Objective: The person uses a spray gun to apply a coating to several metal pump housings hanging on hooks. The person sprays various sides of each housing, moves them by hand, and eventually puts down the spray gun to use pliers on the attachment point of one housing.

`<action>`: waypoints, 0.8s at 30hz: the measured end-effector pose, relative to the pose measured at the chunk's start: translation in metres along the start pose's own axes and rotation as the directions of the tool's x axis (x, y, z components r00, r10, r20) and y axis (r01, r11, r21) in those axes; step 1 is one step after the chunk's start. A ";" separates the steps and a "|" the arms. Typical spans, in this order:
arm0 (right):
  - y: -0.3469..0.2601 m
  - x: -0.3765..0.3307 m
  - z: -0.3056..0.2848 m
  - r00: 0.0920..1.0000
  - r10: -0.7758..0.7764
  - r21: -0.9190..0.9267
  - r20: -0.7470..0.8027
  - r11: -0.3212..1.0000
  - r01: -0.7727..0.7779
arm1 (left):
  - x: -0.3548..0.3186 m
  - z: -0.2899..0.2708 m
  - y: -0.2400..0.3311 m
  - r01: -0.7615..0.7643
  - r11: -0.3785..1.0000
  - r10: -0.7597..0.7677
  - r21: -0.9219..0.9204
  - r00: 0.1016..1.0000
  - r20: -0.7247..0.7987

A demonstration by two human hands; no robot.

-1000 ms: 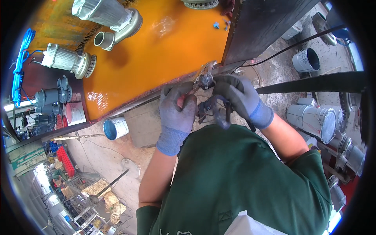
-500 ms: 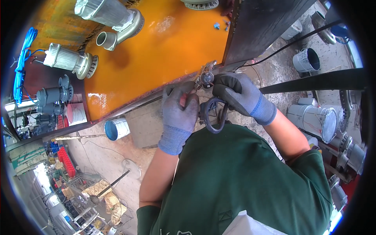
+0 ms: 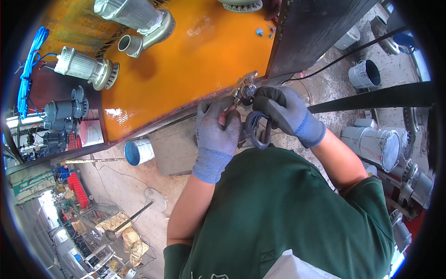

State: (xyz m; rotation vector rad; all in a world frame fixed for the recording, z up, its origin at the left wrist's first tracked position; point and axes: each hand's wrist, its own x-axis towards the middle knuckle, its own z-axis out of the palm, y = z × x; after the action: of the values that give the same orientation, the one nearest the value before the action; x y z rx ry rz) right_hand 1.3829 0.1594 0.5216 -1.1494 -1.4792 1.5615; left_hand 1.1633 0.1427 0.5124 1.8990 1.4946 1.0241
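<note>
My left hand [image 3: 216, 125], in a grey-blue knitted glove with a darker palm, is closed on a small silver metal tool [image 3: 243, 84] that looks like a spray gun. Something reddish shows between its thumb and fingers. On the other side, my right hand [image 3: 283, 109], gloved alike, has its fingers curled against the tool's dark round part [image 3: 249, 91]. Just below the hands hangs a dark hose-like loop [image 3: 258, 139], in front of my green shirt. The fingertips and the exact grip are partly hidden. Both hands are at the near edge of the orange work surface [image 3: 200, 60].
Grey metal pumps [image 3: 83, 67] stand on the orange surface at left, beside a blue cable coil [image 3: 32, 69]. A dark upright panel [image 3: 311, 35] bounds it at right. Blue-rimmed paint bucket [image 3: 139, 152] sits below the edge; more buckets [image 3: 364, 74] and a dark bar [image 3: 371, 97] are at right.
My left hand has shifted slightly right, closer to the right hand. The dark loop has turned and sits a little higher. The tool remains between both hands.
</note>
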 end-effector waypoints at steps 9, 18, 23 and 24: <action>0.015 0.003 0.021 0.968 -0.143 0.118 -0.209 0.978 0.170 | 0.002 0.004 0.003 0.005 0.999 -0.007 -0.035 0.999 -0.042; 0.024 0.006 0.024 0.941 -0.183 0.157 -0.286 0.959 0.235 | 0.013 0.005 0.006 0.005 1.000 -0.005 0.026 1.000 -0.003; 0.030 0.007 0.017 0.968 -0.139 0.289 -0.207 0.937 0.196 | 0.017 0.006 0.004 0.105 0.989 -0.103 -0.106 0.994 0.023; 0.031 0.008 0.016 0.966 -0.136 0.331 -0.220 0.921 0.205 | 0.018 0.006 0.004 0.128 0.979 -0.125 -0.157 0.992 0.033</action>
State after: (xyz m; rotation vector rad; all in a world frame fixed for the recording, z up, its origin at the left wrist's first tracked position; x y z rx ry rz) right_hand 1.3677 0.1569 0.4893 -0.9067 -1.0855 1.4728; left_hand 1.1726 0.1596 0.5162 1.6780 1.4552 1.0279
